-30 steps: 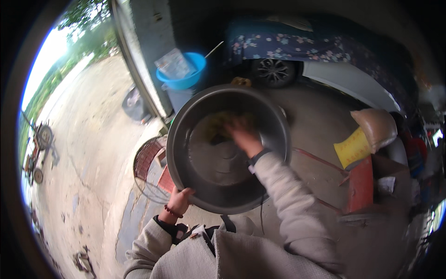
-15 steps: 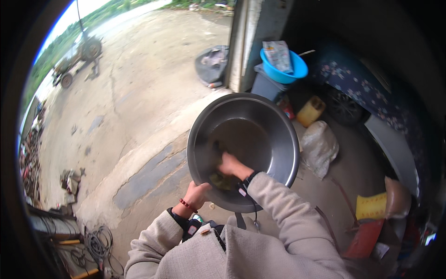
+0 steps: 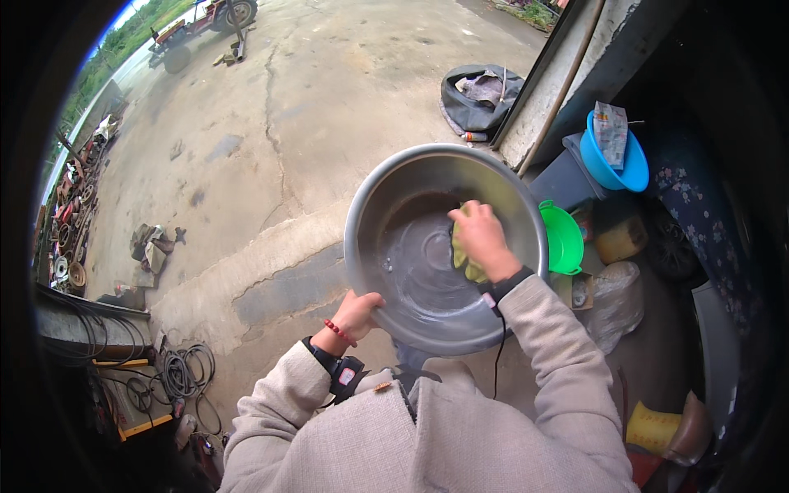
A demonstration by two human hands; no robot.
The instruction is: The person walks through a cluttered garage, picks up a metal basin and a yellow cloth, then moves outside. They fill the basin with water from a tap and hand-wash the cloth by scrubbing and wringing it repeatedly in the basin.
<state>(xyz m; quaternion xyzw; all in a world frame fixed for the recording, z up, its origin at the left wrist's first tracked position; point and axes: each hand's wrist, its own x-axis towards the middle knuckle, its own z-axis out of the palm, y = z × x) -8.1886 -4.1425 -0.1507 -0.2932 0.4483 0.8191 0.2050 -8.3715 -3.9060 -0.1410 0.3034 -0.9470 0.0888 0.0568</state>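
Observation:
A large grey metal basin [image 3: 374, 205] is held in front of me, its inside wet and shiny at the bottom. My left hand [image 3: 356, 316] grips the rim at the near left, thumb over the edge; the other fingers are hidden beneath it. Inside the basin, my right hand [image 3: 483, 238] presses a yellow-green cloth [image 3: 462, 256] against the right part of the inner wall and bottom. The fingers of that hand are curled over the cloth.
To the right are a green plastic basket [image 3: 565, 238], a blue basin [image 3: 633, 168] on a grey bin, a yellowish jug [image 3: 620, 240] and a white plastic bag [image 3: 615, 300]. A black tub [image 3: 485, 99] stands by the door post. Coiled cable [image 3: 187, 371] lies at the lower left.
My right hand has swept the cloth from the left side of the basin to its right side. The view has shifted left, bringing the green basket into sight. My left hand stays on the rim.

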